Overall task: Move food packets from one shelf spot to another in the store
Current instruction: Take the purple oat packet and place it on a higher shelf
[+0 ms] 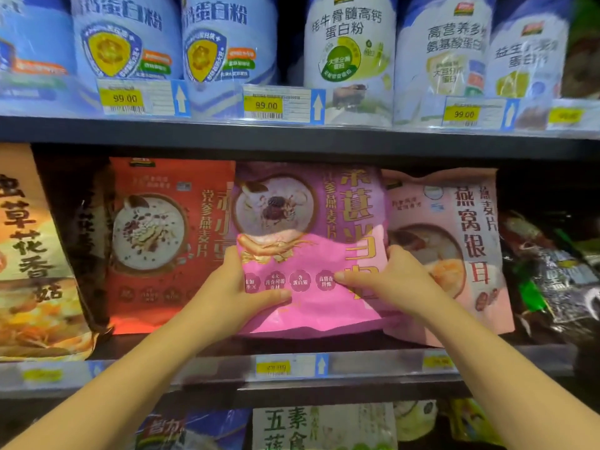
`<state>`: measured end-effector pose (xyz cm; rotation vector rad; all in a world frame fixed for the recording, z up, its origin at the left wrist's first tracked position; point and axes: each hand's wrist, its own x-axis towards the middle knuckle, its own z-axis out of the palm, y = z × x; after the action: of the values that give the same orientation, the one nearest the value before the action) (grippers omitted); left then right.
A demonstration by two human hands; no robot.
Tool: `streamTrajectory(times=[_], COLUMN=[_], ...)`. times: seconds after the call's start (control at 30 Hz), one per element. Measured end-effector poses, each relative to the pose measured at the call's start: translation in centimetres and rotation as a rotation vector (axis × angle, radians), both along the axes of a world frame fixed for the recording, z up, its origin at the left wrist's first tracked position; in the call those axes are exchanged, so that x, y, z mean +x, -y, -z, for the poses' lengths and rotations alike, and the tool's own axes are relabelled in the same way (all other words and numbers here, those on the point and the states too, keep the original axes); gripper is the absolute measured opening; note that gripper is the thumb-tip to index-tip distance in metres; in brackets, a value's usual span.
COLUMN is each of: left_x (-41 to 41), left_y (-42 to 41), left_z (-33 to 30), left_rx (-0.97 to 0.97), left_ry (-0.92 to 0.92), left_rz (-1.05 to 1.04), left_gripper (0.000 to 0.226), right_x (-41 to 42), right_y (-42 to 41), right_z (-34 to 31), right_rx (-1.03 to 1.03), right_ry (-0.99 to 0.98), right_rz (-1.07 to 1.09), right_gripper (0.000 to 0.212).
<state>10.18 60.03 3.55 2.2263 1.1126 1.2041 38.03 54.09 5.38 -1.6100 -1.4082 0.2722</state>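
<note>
Upper shelf: three yellow price tags (125, 98) read 99.00. White can (349, 43): 牦牛骨髓高钙蛋白粉. Blue cans, left (128, 37): 蛋白粉. Lower shelf: red packet (168, 241) read 党参燕麦片; pale pink packet, right (454, 248): 燕窝银耳.

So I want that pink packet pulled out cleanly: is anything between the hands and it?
Nothing visible. The left hand and right hand already grip the pink packet at its sides, in front of the neighbouring packets.

The middle oatmeal packet (311, 254) stands on the shelf (292, 352), overlapping neighbouring packets left (162, 241) and right (461, 248); tins (349, 47) sit above.
</note>
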Motion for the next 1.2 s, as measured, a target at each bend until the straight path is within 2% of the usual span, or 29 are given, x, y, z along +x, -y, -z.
streamTrajectory(times=[0.1, 0.2, 0.33, 0.5, 0.8, 1.0, 1.13, 1.2], left_x=[0.6, 1.2, 1.4, 1.5, 1.5, 0.4, -1.0, -1.4], left_y=[-1.6, -2.9, -4.2, -4.7, -4.0, -3.4, -3.5, -3.4], left_z=[0.4, 1.3, 2.7, 3.0, 3.6, 3.2, 2.8, 2.8], left_rx=[-0.018, -0.027, -0.07, -0.075, -0.107, -0.132, -0.157, -0.144], left_ry=[-0.037, -0.087, -0.24, -0.331, -0.345, -0.3, -0.277, -0.258], left_rz=[-0.027, -0.06, -0.09, -0.098, -0.065, -0.03, 0.005, 0.036], left_gripper=[0.066, 0.064, 0.061, 0.061, 0.067, 0.069, 0.067, 0.069], right_x=[0.0, -0.2, 0.6, 0.9, -0.5, -1.4, -1.6, -1.8], right_y=[-0.8, -1.5, -2.7, -3.2, -2.0, -0.7, 0.7, 1.6], right_z=[1.4, 3.0, 5.2, 5.4, 4.8, 3.7, 3.1, 2.9], right_rx=[0.043, 0.109, -0.029, -0.098, -0.168, -0.211, -0.263, -0.266], right_ry=[-0.06, -0.074, -0.017, 0.026, 0.082, 0.086, 0.121, 0.127], right_rz=[0.05, 0.13, 0.1, 0.097, 0.17, 0.174, 0.169, 0.176], right_gripper=[0.085, 0.078, 0.069, 0.075, 0.09, 0.079, 0.044, 0.045])
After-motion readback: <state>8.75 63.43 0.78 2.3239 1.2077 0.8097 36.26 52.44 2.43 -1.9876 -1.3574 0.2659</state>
